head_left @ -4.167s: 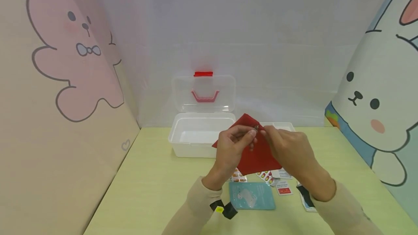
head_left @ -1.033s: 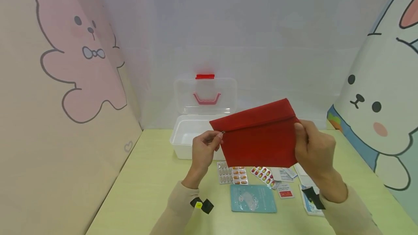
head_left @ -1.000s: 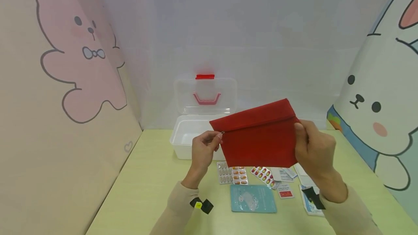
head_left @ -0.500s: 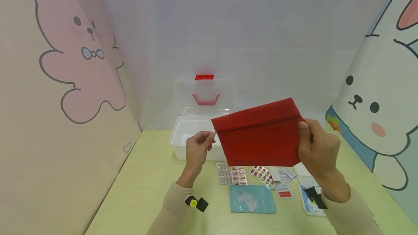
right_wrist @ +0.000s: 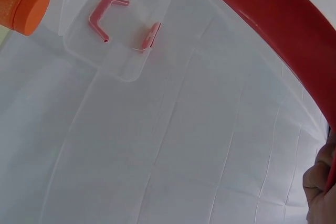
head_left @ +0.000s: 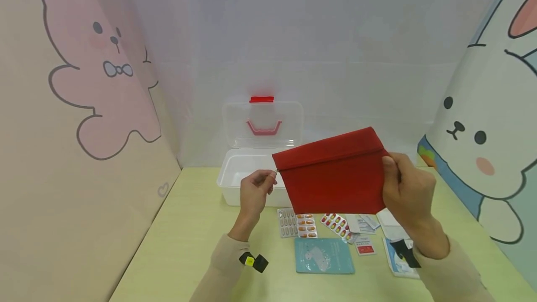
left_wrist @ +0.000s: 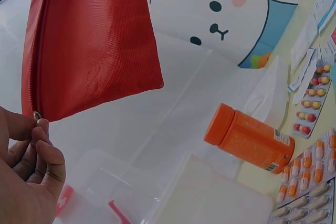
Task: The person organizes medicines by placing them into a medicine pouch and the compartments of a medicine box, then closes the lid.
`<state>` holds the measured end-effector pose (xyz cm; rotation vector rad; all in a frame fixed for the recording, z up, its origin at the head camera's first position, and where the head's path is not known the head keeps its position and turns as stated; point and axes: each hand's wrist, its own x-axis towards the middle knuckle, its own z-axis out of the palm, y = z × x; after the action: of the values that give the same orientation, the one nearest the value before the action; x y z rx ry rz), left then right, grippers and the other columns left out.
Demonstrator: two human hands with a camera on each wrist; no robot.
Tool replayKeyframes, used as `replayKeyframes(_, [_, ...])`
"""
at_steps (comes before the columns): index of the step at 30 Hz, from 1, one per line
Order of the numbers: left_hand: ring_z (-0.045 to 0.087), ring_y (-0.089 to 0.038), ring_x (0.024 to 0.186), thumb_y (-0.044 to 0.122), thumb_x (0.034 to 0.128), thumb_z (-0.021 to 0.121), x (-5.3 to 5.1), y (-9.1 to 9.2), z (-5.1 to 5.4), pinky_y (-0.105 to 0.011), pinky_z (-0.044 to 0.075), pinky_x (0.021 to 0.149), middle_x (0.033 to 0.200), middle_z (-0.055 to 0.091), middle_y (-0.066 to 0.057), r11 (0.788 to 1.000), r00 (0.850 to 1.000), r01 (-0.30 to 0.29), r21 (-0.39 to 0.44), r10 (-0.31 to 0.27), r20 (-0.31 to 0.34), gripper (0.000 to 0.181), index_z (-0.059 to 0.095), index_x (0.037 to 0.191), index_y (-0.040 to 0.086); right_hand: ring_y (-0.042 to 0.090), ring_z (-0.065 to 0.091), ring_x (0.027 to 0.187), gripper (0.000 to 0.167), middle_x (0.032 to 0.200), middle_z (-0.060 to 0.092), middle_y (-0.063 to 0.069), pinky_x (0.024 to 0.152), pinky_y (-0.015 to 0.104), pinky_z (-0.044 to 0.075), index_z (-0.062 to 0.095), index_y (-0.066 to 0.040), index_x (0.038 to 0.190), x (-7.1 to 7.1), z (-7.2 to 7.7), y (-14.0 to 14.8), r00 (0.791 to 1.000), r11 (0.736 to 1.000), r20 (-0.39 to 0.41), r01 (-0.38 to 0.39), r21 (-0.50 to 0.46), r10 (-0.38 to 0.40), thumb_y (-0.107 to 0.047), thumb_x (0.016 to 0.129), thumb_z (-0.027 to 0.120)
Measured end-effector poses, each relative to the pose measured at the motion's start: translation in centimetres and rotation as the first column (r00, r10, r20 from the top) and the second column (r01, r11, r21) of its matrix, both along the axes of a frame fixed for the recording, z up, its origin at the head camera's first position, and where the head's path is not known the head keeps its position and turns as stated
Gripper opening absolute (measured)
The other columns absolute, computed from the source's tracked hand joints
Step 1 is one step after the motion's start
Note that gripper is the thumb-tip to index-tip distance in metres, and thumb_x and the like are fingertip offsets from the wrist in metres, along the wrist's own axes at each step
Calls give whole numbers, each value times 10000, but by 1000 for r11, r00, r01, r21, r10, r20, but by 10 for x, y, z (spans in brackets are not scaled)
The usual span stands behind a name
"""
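Note:
A red zipper pouch (head_left: 331,176) hangs tilted in the air above the table, its zip running along the upper part. At its left end my left hand (head_left: 253,194) pinches the small metal zipper pull (left_wrist: 37,115) between thumb and forefinger; the slider sits at the pouch's edge. My right hand (head_left: 409,192) grips the pouch's right edge, thumb on the near face. In the right wrist view only part of that hand (right_wrist: 321,182) shows at the frame's edge. Behind the pouch stands a white plastic box (head_left: 239,195), its clear lid (head_left: 235,125) raised.
Blister packs of capsules (head_left: 307,225), another blister pack (head_left: 337,225), a teal packet (head_left: 324,255) and a small red-and-white packet (head_left: 365,246) lie on the table (head_left: 180,246). An orange bottle (left_wrist: 249,137) stands behind the pouch. A blue-and-white pack (head_left: 396,260) lies under the right forearm.
Earlier both hands were together at one corner of the pouch. Since then the pouch has been spread sideways, and the left hand with the zipper pull has moved left to its end.

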<state>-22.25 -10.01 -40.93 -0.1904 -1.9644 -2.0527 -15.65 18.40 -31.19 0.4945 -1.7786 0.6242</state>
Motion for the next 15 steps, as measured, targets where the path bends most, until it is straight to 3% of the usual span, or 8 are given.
replayKeyframes(10, [557, -94, 628, 104, 921, 658, 4, -6, 1, -196, 477, 584, 759, 641, 0, 998, 999, 34, 56, -32, -29, 190, 673, 995, -70, 358, 563, 467, 615, 669, 657, 237, 687, 45, 389, 636, 102, 851, 0, 0, 0, 998, 999, -60, -20, -49, 17, -474, 995, 473])
replayKeyframes(15, [582, -92, 682, 120, 932, 641, 5, -8, 1, -203, 498, 594, 802, 648, -36, 996, 1000, 22, 85, -21, -14, 190, 668, 1008, -52, 371, 562, 474, 622, 667, 650, 246, 753, 17, 366, 629, 109, 848, 1, 1, -1, 997, 997, -70, -32, -64, 28, -475, 993, 474])
